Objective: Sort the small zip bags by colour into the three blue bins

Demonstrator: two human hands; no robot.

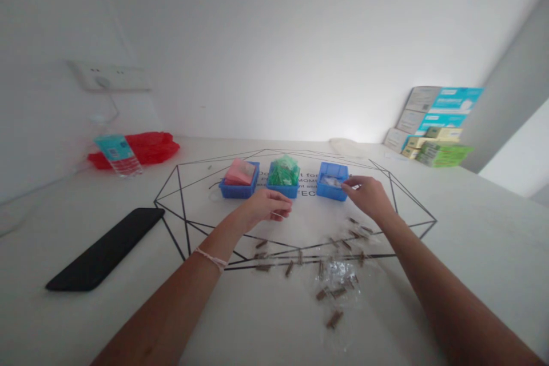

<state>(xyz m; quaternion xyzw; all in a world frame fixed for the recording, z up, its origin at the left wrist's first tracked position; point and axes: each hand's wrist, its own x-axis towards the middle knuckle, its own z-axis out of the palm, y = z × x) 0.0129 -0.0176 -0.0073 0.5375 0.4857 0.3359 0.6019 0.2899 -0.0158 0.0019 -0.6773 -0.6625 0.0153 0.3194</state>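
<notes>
Three small blue bins stand in a row on the white table (274, 320): the left bin (238, 189) holds pink packets, the middle bin (283, 187) green packets, the right bin (331, 190) clear ones. My left hand (266, 206) rests curled just in front of the middle bin, fingers pinched on what looks like a thin clear packet. At the right bin's near right edge my right hand (366, 194) pinches a small clear item. Several small wooden clothespins (334, 318) and clear packets (338, 271) lie scattered nearer me.
A black phone (107, 249) lies at the left. A red bag (143, 147) and a plastic bottle (118, 154) sit at the back left below a wall socket (111, 77). Stacked boxes (433, 126) stand at the back right. Black geometric lines mark the tabletop.
</notes>
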